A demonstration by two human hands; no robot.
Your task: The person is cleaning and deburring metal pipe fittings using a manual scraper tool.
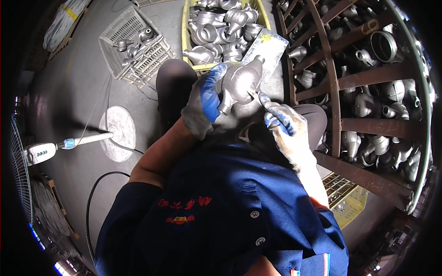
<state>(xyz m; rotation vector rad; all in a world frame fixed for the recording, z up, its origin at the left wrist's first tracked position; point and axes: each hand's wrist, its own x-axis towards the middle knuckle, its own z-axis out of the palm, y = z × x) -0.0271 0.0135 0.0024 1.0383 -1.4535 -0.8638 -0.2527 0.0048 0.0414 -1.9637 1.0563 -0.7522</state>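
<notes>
A grey metal casting (240, 82), rounded with short pipe-like necks, is held up in front of my lap. My left hand (203, 105), in a grey glove with blue coating, grips it from the left side. The glove on my right hand (287, 123) is worn white and blue. Its fingers are closed round a thin, pale, flat tool (253, 94), whose tip meets the bright-lit side of the casting. Most of the tool is hidden by my fingers, so I cannot make out its exact kind.
Ahead is a yellow crate (185, 34) full of similar castings; a patterned sheet (271, 48) leans by its corner. A grey crate (120, 69) with a few parts stands left of it. A rusty metal cage (335, 92) of castings rises at right. A fan's round base (119, 138) is at left.
</notes>
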